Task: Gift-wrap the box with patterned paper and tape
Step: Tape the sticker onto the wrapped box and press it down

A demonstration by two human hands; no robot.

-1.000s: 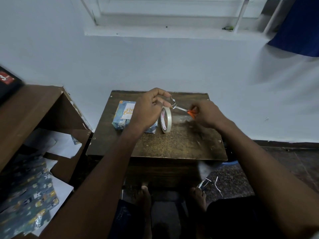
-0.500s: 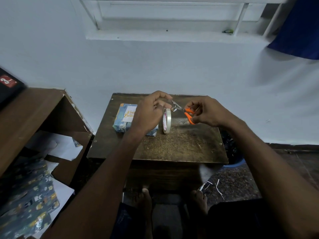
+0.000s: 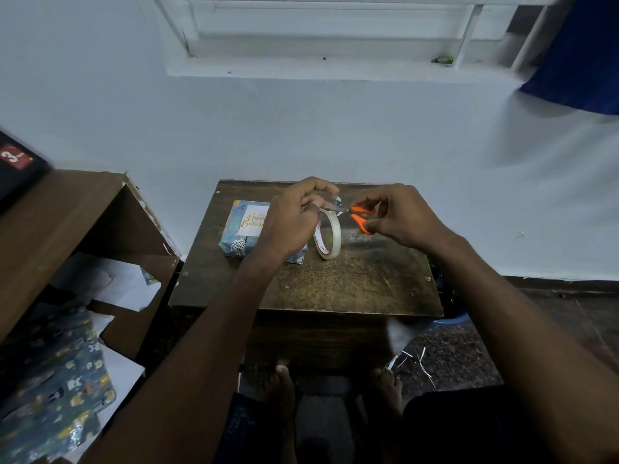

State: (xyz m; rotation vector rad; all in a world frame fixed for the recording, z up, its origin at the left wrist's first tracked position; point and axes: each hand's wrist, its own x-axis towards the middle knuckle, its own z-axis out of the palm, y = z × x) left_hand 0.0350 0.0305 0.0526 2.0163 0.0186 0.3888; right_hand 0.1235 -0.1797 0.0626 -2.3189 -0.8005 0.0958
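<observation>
A box wrapped in blue patterned paper (image 3: pixel 246 229), with a white "Happy Birthday" label on top, lies on the small brown table (image 3: pixel 351 283) at the back left. A roll of clear tape (image 3: pixel 328 236) hangs upright just right of it. My left hand (image 3: pixel 294 216) pinches the pulled-out tape strip above the roll. My right hand (image 3: pixel 398 216) grips small orange-handled scissors (image 3: pixel 360 217), handles spread, blades at the strip between my hands.
A brown wooden shelf unit (image 3: pixel 67 222) stands to the left with white paper inside. Leftover patterned wrapping paper (image 3: pixel 57 380) lies at lower left. Paper scraps (image 3: pixel 415 360) lie on the floor by my bare feet. A white wall rises behind the table.
My right hand has spread the scissor handles apart, and the blades have moved left to the tape strip. Both hands have stayed above the roll.
</observation>
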